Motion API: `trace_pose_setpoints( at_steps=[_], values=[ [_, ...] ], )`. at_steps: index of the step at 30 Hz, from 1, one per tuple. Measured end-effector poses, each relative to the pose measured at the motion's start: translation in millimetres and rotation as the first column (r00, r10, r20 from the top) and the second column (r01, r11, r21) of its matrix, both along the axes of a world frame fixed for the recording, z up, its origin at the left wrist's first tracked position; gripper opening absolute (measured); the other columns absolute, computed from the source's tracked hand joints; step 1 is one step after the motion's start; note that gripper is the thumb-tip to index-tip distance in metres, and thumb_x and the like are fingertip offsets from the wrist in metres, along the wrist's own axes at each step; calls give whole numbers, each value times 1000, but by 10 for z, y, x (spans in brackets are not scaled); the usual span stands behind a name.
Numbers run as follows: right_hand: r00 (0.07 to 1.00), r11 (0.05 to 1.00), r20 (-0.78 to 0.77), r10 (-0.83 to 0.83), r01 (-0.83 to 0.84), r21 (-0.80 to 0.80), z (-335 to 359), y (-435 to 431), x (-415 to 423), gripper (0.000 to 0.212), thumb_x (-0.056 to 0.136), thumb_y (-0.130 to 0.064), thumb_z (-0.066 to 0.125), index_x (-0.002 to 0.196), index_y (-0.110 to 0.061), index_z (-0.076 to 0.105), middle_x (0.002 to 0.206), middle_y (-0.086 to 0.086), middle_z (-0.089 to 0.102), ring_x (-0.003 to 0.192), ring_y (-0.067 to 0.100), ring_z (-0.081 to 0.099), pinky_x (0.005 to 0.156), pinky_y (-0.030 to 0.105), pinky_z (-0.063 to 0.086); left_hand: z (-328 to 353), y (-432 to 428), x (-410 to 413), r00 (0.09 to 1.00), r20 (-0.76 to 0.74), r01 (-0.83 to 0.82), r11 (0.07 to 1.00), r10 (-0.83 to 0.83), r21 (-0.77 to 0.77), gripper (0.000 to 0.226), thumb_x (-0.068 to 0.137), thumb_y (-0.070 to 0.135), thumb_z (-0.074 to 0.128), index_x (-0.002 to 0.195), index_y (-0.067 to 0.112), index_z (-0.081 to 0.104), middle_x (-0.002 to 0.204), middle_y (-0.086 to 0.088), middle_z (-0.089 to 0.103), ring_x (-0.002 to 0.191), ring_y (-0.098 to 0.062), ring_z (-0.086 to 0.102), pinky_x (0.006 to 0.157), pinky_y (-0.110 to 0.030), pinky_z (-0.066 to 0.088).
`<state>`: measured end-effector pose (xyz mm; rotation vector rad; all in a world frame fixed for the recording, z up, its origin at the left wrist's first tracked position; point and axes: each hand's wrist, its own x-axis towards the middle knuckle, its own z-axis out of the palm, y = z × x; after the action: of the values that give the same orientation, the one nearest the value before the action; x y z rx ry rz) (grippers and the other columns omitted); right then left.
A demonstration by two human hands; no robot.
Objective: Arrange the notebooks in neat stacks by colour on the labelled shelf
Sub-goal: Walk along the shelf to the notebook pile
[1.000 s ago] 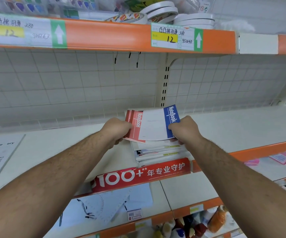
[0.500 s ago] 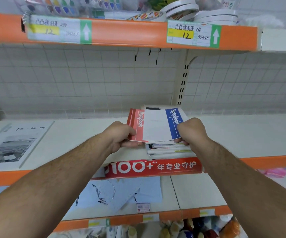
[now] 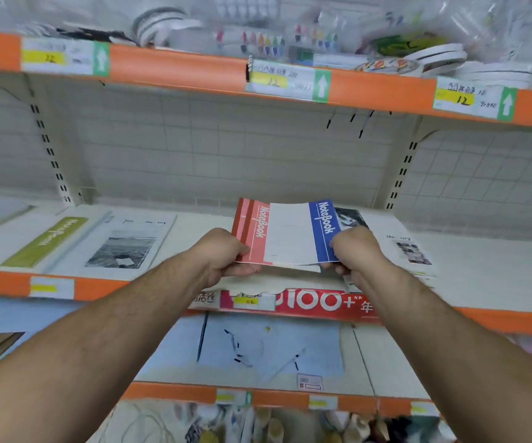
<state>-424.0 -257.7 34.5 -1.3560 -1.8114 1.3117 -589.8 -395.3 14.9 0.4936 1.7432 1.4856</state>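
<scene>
So the guy's mid-sort here. His left hand [image 3: 223,254] is clamped on the left edge of a red notebook [image 3: 255,231], and his right hand [image 3: 354,251] is pinching the right edge of a blue notebook [image 3: 322,228]. The two books overlap in the middle, blue on top, and both are held just above the front of the shelf [image 3: 498,282], not set down yet. The whole frame is a bit blurry, so the finer print is a wash.

Looks like he's at the splitting-apart step: two colours in one grab, and each needs its own stack. The next move probably calls for sliding them apart sideways and picking a spot for each. There's a green notebook [image 3: 47,241] lying flat on the left with a photo-cover notebook [image 3: 127,244] just beside it, and a messy pile [image 3: 408,251] on the right, partly behind his right hand. No red or blue stack is visible yet, so he'd likely start those on the bare stretch in between. The tags on the shelf edge [image 3: 52,287] are too smeared to read.

Compared with half a second ago, the pair has come off that pile and shifted left, so the pile now sits out to the right instead of underneath. The view has swung left too, bringing the green book into sight. The grip on both books looks the same.
</scene>
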Motion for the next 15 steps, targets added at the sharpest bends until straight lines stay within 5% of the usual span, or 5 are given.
trace_pose_setpoints(
  at_steps=[15],
  values=[
    [973, 976, -102, 207, -212, -49, -135, -2206, -1619, 16, 90, 2, 45, 80, -8, 54, 72, 14, 67, 54, 30, 62, 46, 27, 42, -133, -2546, -1193, 961, 16, -277, 960, 276, 39, 10, 98, -3, 52, 98, 7, 57, 98, -14, 72, 74, -25, 74, 57, -26, 60]
  ],
)
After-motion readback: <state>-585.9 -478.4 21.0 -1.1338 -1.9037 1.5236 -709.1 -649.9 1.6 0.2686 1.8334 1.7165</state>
